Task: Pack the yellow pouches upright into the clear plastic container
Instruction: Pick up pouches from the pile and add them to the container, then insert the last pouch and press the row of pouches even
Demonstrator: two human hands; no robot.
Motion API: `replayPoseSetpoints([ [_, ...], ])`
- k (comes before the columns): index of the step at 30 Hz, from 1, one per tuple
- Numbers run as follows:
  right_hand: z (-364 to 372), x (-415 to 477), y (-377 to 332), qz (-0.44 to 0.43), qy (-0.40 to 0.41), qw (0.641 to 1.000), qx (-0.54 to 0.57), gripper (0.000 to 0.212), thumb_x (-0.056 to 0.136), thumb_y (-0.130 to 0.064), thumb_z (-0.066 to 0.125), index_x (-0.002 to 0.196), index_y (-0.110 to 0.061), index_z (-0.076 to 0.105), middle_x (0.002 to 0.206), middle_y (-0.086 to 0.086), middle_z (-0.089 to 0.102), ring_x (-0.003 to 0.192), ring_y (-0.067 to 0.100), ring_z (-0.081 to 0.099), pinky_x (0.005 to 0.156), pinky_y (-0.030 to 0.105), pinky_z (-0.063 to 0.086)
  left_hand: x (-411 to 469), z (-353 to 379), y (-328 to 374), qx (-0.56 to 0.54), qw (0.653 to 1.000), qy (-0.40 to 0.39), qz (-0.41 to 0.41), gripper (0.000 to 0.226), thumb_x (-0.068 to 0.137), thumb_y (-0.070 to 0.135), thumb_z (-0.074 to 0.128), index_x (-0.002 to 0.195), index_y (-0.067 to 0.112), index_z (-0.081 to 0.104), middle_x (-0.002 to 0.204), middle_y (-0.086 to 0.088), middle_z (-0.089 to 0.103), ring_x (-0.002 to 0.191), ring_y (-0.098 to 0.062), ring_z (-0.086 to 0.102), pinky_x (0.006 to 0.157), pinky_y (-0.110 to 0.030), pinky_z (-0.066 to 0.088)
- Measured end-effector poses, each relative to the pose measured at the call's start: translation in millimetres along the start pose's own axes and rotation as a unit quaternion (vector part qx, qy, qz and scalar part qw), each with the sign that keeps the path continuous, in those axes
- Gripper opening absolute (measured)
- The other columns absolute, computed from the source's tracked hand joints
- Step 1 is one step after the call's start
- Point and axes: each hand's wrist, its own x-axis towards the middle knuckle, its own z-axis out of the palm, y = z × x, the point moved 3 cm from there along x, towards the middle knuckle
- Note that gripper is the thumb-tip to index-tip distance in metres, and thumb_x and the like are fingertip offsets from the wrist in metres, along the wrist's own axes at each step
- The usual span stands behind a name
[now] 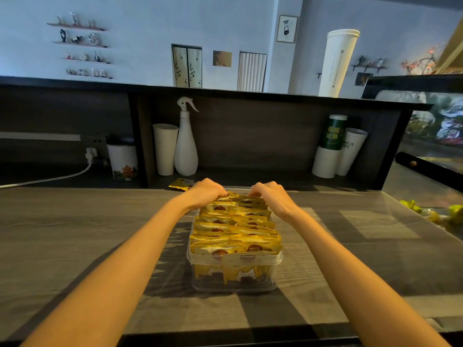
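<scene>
A clear plastic container [234, 284] stands in the middle of the wooden counter, filled with several yellow pouches [235, 229] standing upright in a row. My left hand [204, 194] rests at the far left end of the row, fingers curled down onto the pouch tops. My right hand [271, 196] is at the far right end, fingers curled onto the rearmost pouches. The fingertips are hidden behind the pouches. One more yellow pouch [181, 184] lies flat on the counter beyond the container, to the left.
A white spray bottle [186, 146] and white paper cups [164, 149] stand in the shelf recess behind. Stacked cups [333, 149] are at the back right. A cable [50, 179] runs along the left. Yellow-green wrappers [433, 212] lie at the right edge.
</scene>
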Motion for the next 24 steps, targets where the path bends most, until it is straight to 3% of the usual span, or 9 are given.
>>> replayPoseSetpoints([
  [6,0.0,2.5,-7.3,-0.019,0.016,1.000,-0.007,0.039,0.097,-0.028,0.039,0.101,-0.005,0.069,0.107,0.006,0.064,0.099,0.017,0.054,0.083,0.028,0.039,-4.6,-3.3,4.0,0.060,0.997,0.040,0.031,0.027,0.096,0.010,0.041,0.104,0.003,0.066,0.107,-0.015,0.063,0.106,-0.025,0.058,0.091,-0.033,0.047],
  [10,-2.4,-0.1,-25.7,-0.067,0.078,0.993,-0.064,0.030,0.096,-0.022,0.044,0.101,-0.005,0.069,0.107,0.012,0.068,0.101,0.023,0.062,0.082,0.031,0.048,-13.6,-17.3,2.0,0.047,0.992,0.111,0.040,0.028,0.094,0.011,0.044,0.107,0.004,0.068,0.110,-0.012,0.067,0.091,-0.016,0.057,0.071,-0.022,0.045],
  [12,-0.1,-5.4,-42.6,-0.113,0.104,0.984,-0.095,0.027,0.095,-0.017,0.046,0.103,-0.005,0.069,0.106,0.010,0.068,0.099,0.020,0.062,0.080,0.027,0.047,-22.1,-31.1,-0.2,0.070,0.984,0.161,0.042,0.027,0.093,0.011,0.045,0.102,0.006,0.070,0.105,-0.012,0.069,0.087,-0.017,0.058,0.074,-0.028,0.046],
  [15,10.0,-17.2,-76.3,-0.179,0.136,0.967,-0.120,0.026,0.094,-0.011,0.046,0.100,-0.003,0.070,0.109,0.008,0.065,0.100,0.019,0.060,0.079,0.025,0.043,-42.1,-58.1,-6.4,0.121,0.963,0.238,0.027,0.030,0.090,0.011,0.043,0.091,0.004,0.071,0.099,-0.018,0.070,0.089,-0.030,0.062,0.082,-0.039,0.050],
  [19,42.0,-24.2,-121.5,-0.201,0.129,0.965,-0.107,0.027,0.091,-0.010,0.047,0.098,-0.001,0.071,0.113,0.013,0.059,0.098,0.027,0.060,0.086,0.036,0.049,-70.7,-94.6,-29.1,0.180,0.935,0.305,-0.008,0.030,0.088,0.016,0.042,0.089,0.008,0.071,0.103,-0.021,0.067,0.098,-0.042,0.057,0.083,-0.044,0.048],
  [21,64.6,-27.0,-140.1,-0.203,0.112,0.968,-0.094,0.027,0.091,-0.010,0.046,0.100,0.000,0.069,0.115,0.016,0.057,0.100,0.031,0.059,0.090,0.044,0.048,-84.4,-107.2,-44.9,0.189,0.930,0.314,-0.022,0.029,0.087,0.017,0.043,0.089,0.008,0.071,0.101,-0.022,0.067,0.096,-0.043,0.058,0.081,-0.044,0.050],
  [24,104.0,-31.0,-159.2,-0.190,0.087,0.975,-0.076,0.027,0.090,-0.009,0.046,0.105,-0.001,0.067,0.116,0.017,0.058,0.106,0.032,0.057,0.094,0.043,0.046,-103.1,-115.6,-69.5,0.191,0.933,0.299,-0.053,0.028,0.087,0.015,0.045,0.089,0.008,0.071,0.098,-0.024,0.067,0.088,-0.042,0.060,0.073,-0.041,0.049],
])
